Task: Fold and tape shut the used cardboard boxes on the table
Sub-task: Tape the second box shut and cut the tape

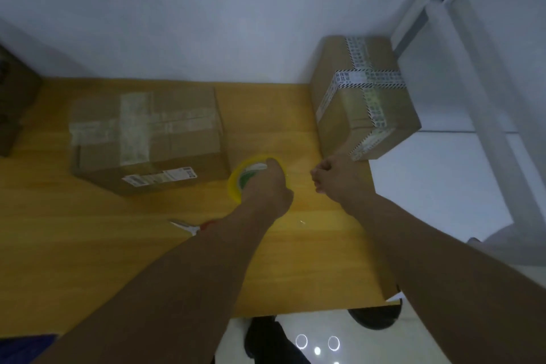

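Note:
Two closed cardboard boxes stand on the yellow wooden table [88, 260]. The left box [147, 139] carries crossed strips of old pale tape and a white label on its near side. The right box [360, 94] stands at the table's right edge with printed tape crossed over it. Between them my left hand [266, 186] grips a yellow roll of tape [236, 183] with a green and white core. My right hand [331, 174] is curled with its fingers pinched together, just in front of the right box. Whether it pinches a clear tape end I cannot tell.
Scissors [189, 226] with red handles lie on the table, partly hidden under my left forearm. A dark box [14, 103] stands at the far left edge. A white wall runs behind the table. Floor and shoes show below the table's near edge.

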